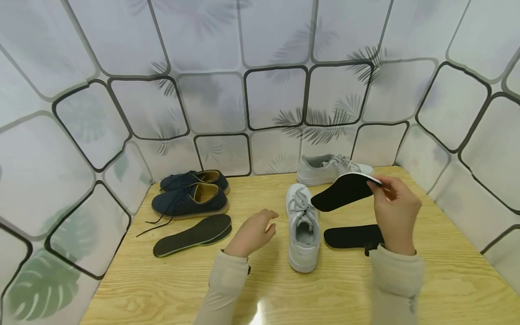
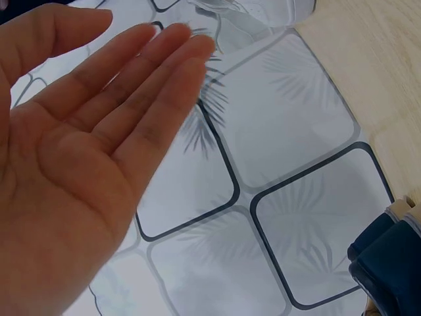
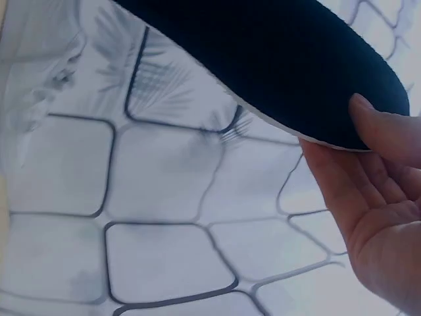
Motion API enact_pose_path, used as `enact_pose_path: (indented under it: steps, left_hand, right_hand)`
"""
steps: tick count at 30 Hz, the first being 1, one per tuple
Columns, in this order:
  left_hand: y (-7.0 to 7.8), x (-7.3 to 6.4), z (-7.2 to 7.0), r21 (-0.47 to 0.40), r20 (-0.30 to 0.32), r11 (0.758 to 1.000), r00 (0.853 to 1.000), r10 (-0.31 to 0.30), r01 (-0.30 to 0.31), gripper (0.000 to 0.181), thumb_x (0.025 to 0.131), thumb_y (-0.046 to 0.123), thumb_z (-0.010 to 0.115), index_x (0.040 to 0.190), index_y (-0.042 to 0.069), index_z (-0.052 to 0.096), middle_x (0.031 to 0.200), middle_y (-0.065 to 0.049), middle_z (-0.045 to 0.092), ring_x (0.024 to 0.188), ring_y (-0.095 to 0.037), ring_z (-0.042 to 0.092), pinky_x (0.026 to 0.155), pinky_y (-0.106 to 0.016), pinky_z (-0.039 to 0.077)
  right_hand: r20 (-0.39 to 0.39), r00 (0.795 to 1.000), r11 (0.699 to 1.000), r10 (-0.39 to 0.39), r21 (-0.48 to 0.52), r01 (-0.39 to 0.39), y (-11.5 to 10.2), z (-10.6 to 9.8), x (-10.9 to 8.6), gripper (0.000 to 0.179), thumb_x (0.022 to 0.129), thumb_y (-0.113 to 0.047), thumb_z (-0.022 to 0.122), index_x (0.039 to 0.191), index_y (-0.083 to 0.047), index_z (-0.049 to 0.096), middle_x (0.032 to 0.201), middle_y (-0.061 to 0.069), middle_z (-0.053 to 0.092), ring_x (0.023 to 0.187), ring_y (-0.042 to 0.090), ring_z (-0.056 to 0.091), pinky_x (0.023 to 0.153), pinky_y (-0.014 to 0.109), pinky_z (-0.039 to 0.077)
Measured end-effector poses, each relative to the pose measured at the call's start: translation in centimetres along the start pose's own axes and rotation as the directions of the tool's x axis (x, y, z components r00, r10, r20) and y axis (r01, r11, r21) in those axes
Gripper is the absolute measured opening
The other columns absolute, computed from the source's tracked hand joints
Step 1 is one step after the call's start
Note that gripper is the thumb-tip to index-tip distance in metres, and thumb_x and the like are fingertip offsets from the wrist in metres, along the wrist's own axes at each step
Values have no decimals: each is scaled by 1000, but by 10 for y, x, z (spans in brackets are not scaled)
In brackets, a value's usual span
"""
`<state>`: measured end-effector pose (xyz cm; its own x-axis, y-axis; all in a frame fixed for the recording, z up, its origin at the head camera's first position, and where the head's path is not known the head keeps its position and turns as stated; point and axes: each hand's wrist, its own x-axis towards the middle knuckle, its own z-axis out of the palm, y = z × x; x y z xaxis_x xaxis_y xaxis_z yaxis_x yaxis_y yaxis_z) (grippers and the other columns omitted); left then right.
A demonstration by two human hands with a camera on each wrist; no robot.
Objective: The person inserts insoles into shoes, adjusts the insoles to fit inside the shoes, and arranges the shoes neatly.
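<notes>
Holds black insole (image 1: 341, 193) aloft in right hand (image 1: 398, 212), beside white shoe (image 1: 302, 259).
Pinches black insole at one end between right thumb and fingers, raised above table (image 1: 325, 293), right of white shoe; cannot tell whether touching shoe at other end. Extends left hand (image 1: 252, 230) near white shoe, on left side, with four fingers nearly straight and close together, thumb apart. Noted on table: second insole (image 1: 351, 236), right of white shoe, partly hidden by right arm; far shoe (image 1: 314, 175) near wall (image 1: 276, 99); navy shoes (image 1: 191, 203) at left, behind two overlapping grey insoles (image 1: 195, 234).
</notes>
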<state>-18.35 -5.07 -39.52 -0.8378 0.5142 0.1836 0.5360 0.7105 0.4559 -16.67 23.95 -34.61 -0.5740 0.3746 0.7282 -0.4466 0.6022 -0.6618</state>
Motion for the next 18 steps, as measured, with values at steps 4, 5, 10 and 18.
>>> enact_pose_path:
  steps: [4,5,10,18]
  left_hand:
    - [0,1,0,-15,-178,995,979,95,-99,34,91,4,63,124,-1,58,115,-14,63,105,-26,62,86,-38,51]
    - [0,1,0,-19,-237,991,964,123,-131,36,90,3,65,125,-1,57,115,-14,62,105,-26,62,86,-37,51]
    - [4,3,-3,6,-506,963,829,236,-271,53,85,2,71,133,0,50,124,-14,58,113,-26,58,93,-36,49]
    - [10,2,-8,54,-667,918,670,326,-393,59,80,-1,76,133,2,51,125,-14,59,115,-26,58,96,-31,46]
  right_hand:
    - [-64,981,974,-186,121,192,-21,9,-5,13,80,17,66,88,8,71,87,18,70,87,0,64,81,15,49]
    - [-85,971,961,-224,146,234,-27,12,-6,15,79,20,64,86,9,71,87,18,70,89,2,65,82,17,50]
    - [-151,916,876,-371,271,399,-60,28,-18,19,77,24,58,79,9,71,87,21,71,89,18,68,85,25,51]
    - [-4,823,737,-568,444,510,-75,50,-37,17,93,1,59,82,6,71,91,20,69,96,26,67,89,33,51]
